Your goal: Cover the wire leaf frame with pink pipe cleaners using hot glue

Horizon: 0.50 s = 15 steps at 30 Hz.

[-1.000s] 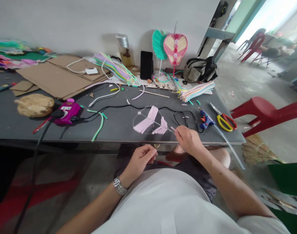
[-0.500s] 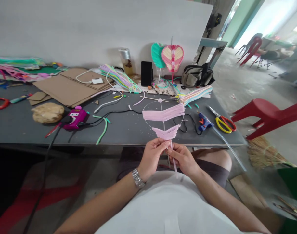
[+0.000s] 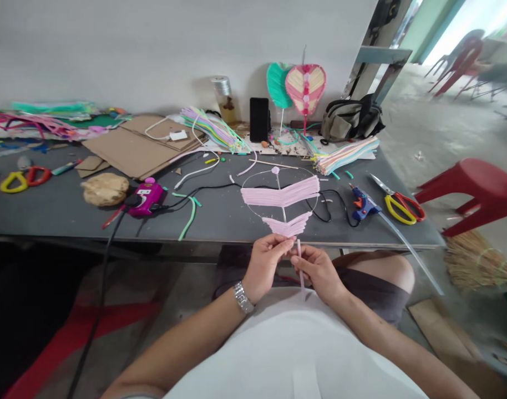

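I hold a half-made fan [image 3: 280, 197] upright in front of my chest: a thin wire hoop on a stick, with two chevron bands of pink straws across it. My left hand [image 3: 265, 266], with a watch on its wrist, pinches the fan's stick just under the lower pink band. Beside it, my right hand [image 3: 318, 271] is closed on a loose pink straw [image 3: 300, 263] that stands next to the stick. Both hands hover just before the table's near edge [image 3: 220, 241], above my lap.
On the dark table lie a blue glue gun [image 3: 363, 203], scissors with red and yellow handles [image 3: 397, 202], a magenta power strip [image 3: 146, 197], straw bundles [image 3: 347, 154], cardboard sheets [image 3: 141, 147], a phone [image 3: 259, 119] and two finished fans [image 3: 299, 86]. A red plastic chair [image 3: 473, 188] stands on the right.
The fan was lifted off the table and turned upright. My left hand came up from my lap and took its stick. My right hand shifted to a loose pink straw.
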Available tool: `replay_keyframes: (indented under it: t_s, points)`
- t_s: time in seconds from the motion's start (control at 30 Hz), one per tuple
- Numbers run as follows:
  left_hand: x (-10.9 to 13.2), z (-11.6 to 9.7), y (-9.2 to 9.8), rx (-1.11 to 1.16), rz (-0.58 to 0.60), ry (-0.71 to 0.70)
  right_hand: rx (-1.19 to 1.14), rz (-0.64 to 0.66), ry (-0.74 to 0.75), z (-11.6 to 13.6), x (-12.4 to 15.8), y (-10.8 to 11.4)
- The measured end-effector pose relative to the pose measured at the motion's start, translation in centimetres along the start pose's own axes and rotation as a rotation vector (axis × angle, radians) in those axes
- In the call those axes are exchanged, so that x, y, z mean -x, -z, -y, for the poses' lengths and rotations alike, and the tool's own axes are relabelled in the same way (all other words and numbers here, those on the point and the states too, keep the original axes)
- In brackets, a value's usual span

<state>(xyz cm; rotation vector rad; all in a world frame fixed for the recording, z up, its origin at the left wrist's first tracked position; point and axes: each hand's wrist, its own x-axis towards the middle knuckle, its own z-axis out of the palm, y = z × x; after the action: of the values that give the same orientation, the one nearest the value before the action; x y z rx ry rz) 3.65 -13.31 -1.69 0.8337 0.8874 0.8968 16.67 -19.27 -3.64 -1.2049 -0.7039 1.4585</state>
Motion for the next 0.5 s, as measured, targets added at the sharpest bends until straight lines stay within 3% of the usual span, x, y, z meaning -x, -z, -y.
replay_keyframes:
  t_s: [0.3,0.5]
  points:
    - [0.0,0.2,0.7,-0.009,0.057,-0.016,0.039,-0.039,0.039,-0.3,-0.1,0.2]
    - [-0.1,0.8,1.5,-0.036,0.011,-0.020,0.000,-0.041,0.008,-0.1,-0.1,0.3]
